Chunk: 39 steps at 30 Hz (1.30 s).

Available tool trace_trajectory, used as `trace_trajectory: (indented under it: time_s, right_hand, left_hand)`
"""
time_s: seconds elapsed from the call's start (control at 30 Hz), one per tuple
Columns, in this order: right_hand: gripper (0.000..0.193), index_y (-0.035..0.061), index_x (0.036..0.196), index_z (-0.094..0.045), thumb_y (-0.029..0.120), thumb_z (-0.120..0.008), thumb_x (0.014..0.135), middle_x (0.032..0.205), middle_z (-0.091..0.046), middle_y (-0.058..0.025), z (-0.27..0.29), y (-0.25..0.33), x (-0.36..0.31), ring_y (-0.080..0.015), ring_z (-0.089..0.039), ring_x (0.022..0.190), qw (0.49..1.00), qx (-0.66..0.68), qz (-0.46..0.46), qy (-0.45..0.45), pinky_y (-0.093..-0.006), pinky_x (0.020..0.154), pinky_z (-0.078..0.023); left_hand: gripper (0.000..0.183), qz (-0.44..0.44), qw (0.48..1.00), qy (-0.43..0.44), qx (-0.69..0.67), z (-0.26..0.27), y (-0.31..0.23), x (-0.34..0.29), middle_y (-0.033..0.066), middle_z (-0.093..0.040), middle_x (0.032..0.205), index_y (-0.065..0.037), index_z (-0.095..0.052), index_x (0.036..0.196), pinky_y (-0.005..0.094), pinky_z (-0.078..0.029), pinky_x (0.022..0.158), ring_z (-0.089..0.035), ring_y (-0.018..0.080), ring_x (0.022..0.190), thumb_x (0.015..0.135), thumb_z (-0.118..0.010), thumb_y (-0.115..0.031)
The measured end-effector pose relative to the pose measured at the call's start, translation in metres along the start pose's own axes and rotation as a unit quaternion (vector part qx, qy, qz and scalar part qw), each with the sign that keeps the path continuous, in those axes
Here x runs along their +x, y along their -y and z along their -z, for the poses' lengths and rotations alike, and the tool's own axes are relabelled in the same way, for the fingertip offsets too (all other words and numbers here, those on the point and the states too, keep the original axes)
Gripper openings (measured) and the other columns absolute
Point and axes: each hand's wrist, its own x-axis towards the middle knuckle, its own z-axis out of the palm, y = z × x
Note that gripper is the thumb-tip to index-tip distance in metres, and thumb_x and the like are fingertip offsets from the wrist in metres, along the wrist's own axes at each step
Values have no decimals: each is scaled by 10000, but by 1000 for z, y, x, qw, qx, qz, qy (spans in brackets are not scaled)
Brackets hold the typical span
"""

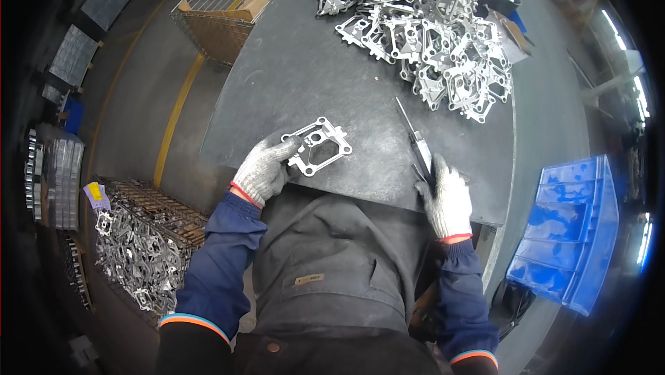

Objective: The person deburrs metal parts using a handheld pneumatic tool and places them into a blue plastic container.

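My left hand (262, 170), in a white knitted glove with a red cuff edge, pinches the left side of a silver cast-metal bracket (309, 146). The bracket is a flat open frame with ringed corners, at the near edge of the dark table (277, 91). My right hand (449, 198), gloved alike, is closed round a slim hand tool (421, 151) with a silver body and a long thin rod. Its rod points away and slightly left, apart from the bracket. The tool's exact kind is unclear, and my palm hides its rear part.
Many similar brackets (429, 42) are heaped at the table's far right. A wire crate lined with cardboard (222, 32) stands beyond the left edge. Lower left, a wire basket (163, 208) is full of metal parts. A blue plastic bin (564, 233) sits at right.
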Motion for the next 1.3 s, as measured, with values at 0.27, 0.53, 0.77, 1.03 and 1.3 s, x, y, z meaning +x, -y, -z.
trace_trajectory:
  time_s: [0.27, 0.53, 0.77, 1.03, 1.3]
  right_hand:
    - [739, 69, 1476, -534, 381, -828, 874, 1208, -662, -246, 14, 9, -6, -444, -683, 1078, 987, 149, -37, 56, -511, 894, -561]
    - [780, 21, 1470, -514, 394, -832, 863, 1208, -659, -276, -5, 20, -26, -456, -701, 1019, 999, 51, -18, 3, -508, 874, -571]
    - [634, 32, 1316, -605, 310, -840, 797, 1022, -746, -211, 16, 31, -42, -379, -750, 889, 970, 197, -91, 108, -444, 824, -591]
    - [595, 53, 1478, -554, 213, -778, 950, 1188, -769, -143, 42, 48, -71, -250, -751, 1102, 866, 452, -111, 182, -366, 989, -563]
    - [760, 128, 1622, -422, 387, -745, 985, 1120, -746, -250, 63, 71, -68, -420, -730, 1069, 910, 320, 78, 250, -449, 924, -584]
  left_hand:
    - [391, 3, 1000, 17, -21, 21, 15, 9, 163, -728, 1269, 76, -585, 1417, 341, -629, 854, -739, 200, 1028, 1092, -567, -140]
    - [279, 73, 983, 7, -170, 16, 9, 5, 137, -744, 1014, 52, -662, 1233, 230, -602, 653, -724, 160, 844, 1097, -566, -172]
    - [359, 280, 809, 54, -513, 3, 26, -23, 156, -682, 1100, 132, -484, 1309, 214, -629, 566, -769, 177, 856, 1106, -467, -163]
    - [279, 263, 776, 44, -571, 22, 47, -63, 96, -654, 1058, 52, -566, 1250, 252, -564, 571, -705, 117, 747, 1088, -449, -143]
    - [217, 280, 804, -8, -524, 18, 37, -64, 68, -653, 969, 59, -561, 1166, 208, -513, 492, -680, 86, 682, 1102, -473, -129]
